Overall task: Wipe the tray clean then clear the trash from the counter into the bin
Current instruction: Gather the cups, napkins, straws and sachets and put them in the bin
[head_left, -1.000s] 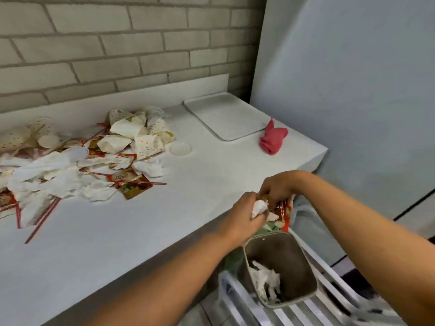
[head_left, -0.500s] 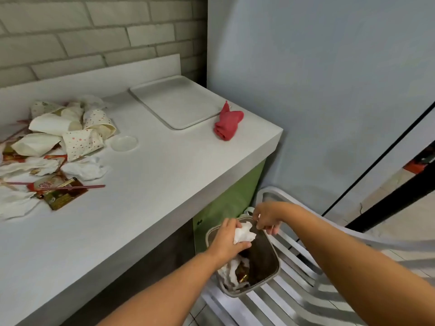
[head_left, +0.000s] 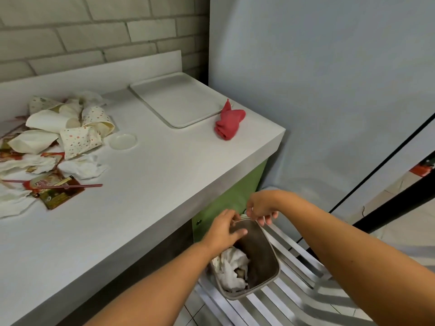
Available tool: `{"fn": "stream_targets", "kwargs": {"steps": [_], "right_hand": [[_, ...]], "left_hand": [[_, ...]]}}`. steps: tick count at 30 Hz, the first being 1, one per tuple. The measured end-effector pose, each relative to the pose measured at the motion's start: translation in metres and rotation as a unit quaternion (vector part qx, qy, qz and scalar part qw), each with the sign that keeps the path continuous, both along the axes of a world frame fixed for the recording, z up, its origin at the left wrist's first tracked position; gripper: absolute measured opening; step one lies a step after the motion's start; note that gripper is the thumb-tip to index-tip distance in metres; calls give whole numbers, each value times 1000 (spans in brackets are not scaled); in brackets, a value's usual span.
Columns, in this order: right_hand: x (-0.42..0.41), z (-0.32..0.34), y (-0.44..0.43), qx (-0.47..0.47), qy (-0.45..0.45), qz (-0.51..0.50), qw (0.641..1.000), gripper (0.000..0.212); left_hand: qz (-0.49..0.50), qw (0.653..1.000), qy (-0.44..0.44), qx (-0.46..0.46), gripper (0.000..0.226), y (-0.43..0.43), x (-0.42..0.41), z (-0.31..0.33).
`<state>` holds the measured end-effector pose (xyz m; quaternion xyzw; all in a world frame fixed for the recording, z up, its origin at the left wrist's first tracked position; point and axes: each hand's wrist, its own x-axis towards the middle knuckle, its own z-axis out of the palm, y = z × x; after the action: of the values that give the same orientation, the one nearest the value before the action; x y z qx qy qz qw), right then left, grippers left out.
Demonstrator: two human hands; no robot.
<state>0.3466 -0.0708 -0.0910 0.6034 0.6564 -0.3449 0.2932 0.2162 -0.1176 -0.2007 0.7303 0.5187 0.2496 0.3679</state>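
Grey plastic bin (head_left: 263, 260) sits directly below both hands, crumpled white tissue inside. Left hand (head_left: 224, 231) and right hand (head_left: 260, 209) hang loosely open, holding nothing. Up-left, the paper cup and wrapper pile (head_left: 58, 137) remains; an overfull handful might spill past the narrow bin.

Red cloth (head_left: 229, 121); white tray (head_left: 179, 102); polka-dot cups (head_left: 80, 140); grey bin (head_left: 261, 260).

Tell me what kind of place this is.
Probably a fast-food or café clean-up counter: a serving tray, crumpled paper cups and sauce packets on the white counter, a small bin beside it.
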Motion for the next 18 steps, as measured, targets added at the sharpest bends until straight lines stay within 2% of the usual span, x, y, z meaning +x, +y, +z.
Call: {"fn": "stream_targets", "kwargs": {"steps": [2, 4, 7, 11, 18], "right_hand": [[-9, 11, 4, 10, -1, 26, 1000, 25], [-22, 25, 10, 28, 6, 52, 998, 17], [-42, 47, 18, 74, 27, 92, 993, 8], [-79, 70, 30, 122, 66, 145, 980, 8], [-159, 78, 36, 176, 157, 184, 954, 9]], "left_hand": [[29, 999, -12, 32, 14, 5, -2, 17], [60, 995, -25, 71, 8, 9, -8, 36], [110, 985, -41, 130, 7, 13, -21, 66], [168, 967, -45, 187, 6, 18, -57, 103], [251, 946, 47, 198, 12, 25, -162, 121]]}}
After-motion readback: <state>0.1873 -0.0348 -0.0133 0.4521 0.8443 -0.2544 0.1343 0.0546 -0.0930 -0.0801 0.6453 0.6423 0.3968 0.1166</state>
